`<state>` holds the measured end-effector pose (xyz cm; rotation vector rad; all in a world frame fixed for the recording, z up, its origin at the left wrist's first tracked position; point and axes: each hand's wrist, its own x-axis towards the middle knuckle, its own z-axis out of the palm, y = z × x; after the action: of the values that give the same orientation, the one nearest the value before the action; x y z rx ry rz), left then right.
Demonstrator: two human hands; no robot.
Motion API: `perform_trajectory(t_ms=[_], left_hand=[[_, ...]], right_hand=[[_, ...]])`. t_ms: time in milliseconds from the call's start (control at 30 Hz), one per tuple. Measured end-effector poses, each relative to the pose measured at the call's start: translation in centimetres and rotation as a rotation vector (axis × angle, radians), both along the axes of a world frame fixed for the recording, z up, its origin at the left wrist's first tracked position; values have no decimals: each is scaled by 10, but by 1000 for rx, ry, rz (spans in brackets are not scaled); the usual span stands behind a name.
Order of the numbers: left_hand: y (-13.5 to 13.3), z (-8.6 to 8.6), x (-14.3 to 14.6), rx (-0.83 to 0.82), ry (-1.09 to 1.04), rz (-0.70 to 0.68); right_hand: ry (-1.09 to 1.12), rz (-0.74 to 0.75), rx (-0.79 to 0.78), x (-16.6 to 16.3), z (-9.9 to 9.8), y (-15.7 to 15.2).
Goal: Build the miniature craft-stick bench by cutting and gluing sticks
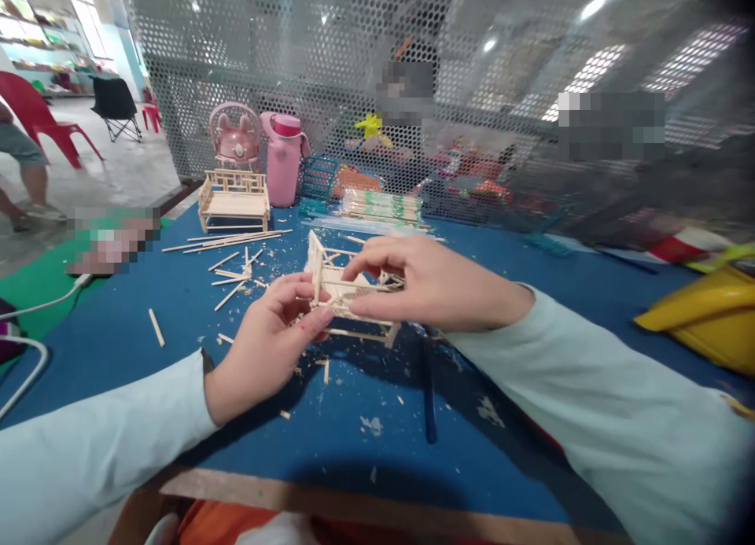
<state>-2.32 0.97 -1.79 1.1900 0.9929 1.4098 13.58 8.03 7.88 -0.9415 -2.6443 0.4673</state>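
A small model bench made of thin wooden sticks [359, 334] is held above the blue table, tilted between both hands. My left hand [274, 333] grips its left end, with thumb and fingers closed around the corner post. My right hand [425, 281] reaches over from the right, its fingers bent and its thumb along a stick rail of the frame. Whether those right fingers pinch a separate small stick is hidden. Behind stands a similar model bench [236, 203] with a latticed back. Loose sticks [233, 278] and shavings lie left of the hands.
A pink bottle [284, 163] and a pink fan [234, 136] stand by the perforated metal screen [330, 49]. Packs of sticks [381, 205] lie at the back. A dark blue pen-like tool [429, 395] is near the front, a yellow object [701, 317] at right, a white cable [44, 364] at left.
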Motion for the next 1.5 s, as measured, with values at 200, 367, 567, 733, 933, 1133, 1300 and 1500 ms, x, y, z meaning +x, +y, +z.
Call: perform_trajectory(t_ms=[200,367,567,733,933,1133,1300,1500], left_hand=[[0,-2,-1,10,-6,-14],[1,-2,-1,54,32,11],[2,-3,0,41,-3,-10],[2,-4,-1,30,-16,-8],[3,-3,-1,15,-40,3],[3,-2,0,20,-30,-11],[2,-2,-1,28,-4,-5],[1,-3,0,33,9,5]], right_hand=[[-6,15,-237,-11,-6,4],[8,0,-395,-12,-6,2],[52,-15,-419,-11,-7,0],[82,-31,-411,-11,-9,-1],[131,-89,-349,-11,-13,-2],[87,-74,-294,-12,-12,-2],[60,-77,-298,-12,-10,-2],[45,-75,-340,-12,-10,-2]])
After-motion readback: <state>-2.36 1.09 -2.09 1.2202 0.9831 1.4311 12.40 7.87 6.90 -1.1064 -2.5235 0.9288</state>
